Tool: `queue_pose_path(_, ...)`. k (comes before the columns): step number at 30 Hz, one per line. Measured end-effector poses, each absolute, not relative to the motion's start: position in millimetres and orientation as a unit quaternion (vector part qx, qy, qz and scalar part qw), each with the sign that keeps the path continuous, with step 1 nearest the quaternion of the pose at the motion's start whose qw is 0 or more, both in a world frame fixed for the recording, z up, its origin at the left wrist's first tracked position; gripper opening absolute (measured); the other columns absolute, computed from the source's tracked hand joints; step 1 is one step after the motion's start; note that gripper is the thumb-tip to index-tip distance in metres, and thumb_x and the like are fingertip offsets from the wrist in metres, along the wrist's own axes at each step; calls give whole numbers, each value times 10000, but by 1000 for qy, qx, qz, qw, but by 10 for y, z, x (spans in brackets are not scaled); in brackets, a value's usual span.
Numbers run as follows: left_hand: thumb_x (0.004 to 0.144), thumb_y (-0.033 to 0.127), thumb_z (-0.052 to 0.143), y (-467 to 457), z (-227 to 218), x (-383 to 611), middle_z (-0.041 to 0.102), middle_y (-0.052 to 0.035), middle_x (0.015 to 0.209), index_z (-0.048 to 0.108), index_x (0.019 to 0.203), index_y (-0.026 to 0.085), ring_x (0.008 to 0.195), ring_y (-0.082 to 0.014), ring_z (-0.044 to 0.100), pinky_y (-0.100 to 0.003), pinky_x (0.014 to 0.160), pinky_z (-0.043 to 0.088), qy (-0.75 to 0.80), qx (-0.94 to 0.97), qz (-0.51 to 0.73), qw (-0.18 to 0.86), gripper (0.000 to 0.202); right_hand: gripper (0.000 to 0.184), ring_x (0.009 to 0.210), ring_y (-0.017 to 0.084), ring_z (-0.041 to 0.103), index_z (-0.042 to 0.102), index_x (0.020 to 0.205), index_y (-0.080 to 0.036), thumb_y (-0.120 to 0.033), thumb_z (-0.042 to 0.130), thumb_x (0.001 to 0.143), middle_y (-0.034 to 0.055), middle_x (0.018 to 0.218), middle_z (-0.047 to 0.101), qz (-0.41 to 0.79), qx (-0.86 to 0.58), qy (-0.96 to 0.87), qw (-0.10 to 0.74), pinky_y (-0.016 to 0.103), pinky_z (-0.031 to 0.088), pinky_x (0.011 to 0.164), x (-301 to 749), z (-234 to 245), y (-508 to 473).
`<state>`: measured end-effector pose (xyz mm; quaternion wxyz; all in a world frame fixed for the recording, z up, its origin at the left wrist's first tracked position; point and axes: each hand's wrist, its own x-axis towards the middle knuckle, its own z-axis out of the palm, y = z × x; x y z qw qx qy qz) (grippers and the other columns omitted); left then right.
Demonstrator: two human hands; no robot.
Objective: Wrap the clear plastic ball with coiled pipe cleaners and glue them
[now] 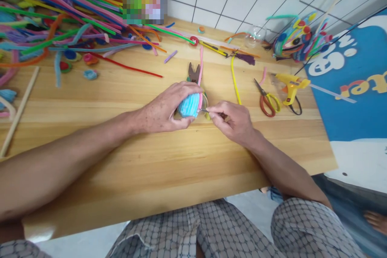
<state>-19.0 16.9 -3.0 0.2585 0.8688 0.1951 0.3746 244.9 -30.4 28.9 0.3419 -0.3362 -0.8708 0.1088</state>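
My left hand (165,107) is wrapped around a rounded ball (189,105) covered in light-blue fuzzy strips, its right side looking clear. A pink pipe cleaner (201,68) runs along the ball's edge and its free end points away from me. With closed fingers, my right hand (232,120) grips a thin metal-tipped tool (204,110), whose tip touches the pink strip; its handle is mostly hidden, so I cannot tell its kind. Just beyond my left hand lie pliers (194,73) with dark, spread jaws, their handles largely covered.
Many pipe cleaners (75,0) pile up at the back left. Scissors (269,100) and a yellow glue gun (292,86) lie to the right. A yellow cutter knife (213,48) and a clear ball (255,37) sit near the tiled wall. A wooden stick (19,111) lies left.
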Motion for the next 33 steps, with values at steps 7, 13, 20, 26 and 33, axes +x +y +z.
queue_pose_path(7,922,341,746,168,-34,-194,667,-162,1452,501,1548,237,1402,-350,627,-561,1184,536,191,872,375,252,680,128,621,95,613,728,1068,-194,-114,662,994,-3,815,746,112,-338,-865,353,221,450,574,2441,250,-315)
queue_pose_path(13,919,343,752,165,-44,-193,652,-162,1480,493,1552,250,1431,-355,607,-573,1191,530,195,871,370,257,691,125,606,95,601,733,1068,-220,-141,656,1009,-14,806,747,116,-344,-859,359,229,454,582,2437,237,-321)
queue_pose_path(20,931,346,743,163,-33,-195,651,-155,1487,503,1547,248,1437,-346,604,-562,1202,522,195,873,365,256,668,125,593,91,578,731,1076,-225,-156,646,1016,-22,781,727,115,-356,-858,353,230,447,580,2430,231,-341)
queue_pose_path(26,922,384,761,159,-42,-180,669,-151,1460,536,1519,241,1421,-348,617,-559,1199,525,198,864,380,264,654,148,617,94,600,736,1084,-231,-139,654,1002,-26,801,738,118,-348,-855,366,229,469,615,2427,217,-341)
queue_pose_path(33,916,352,748,152,-47,-182,638,-162,1519,509,1533,251,1477,-355,584,-580,1223,512,194,867,378,260,669,131,610,99,605,731,1076,-228,-149,650,1010,-19,796,745,110,-343,-859,365,232,463,599,2416,214,-331)
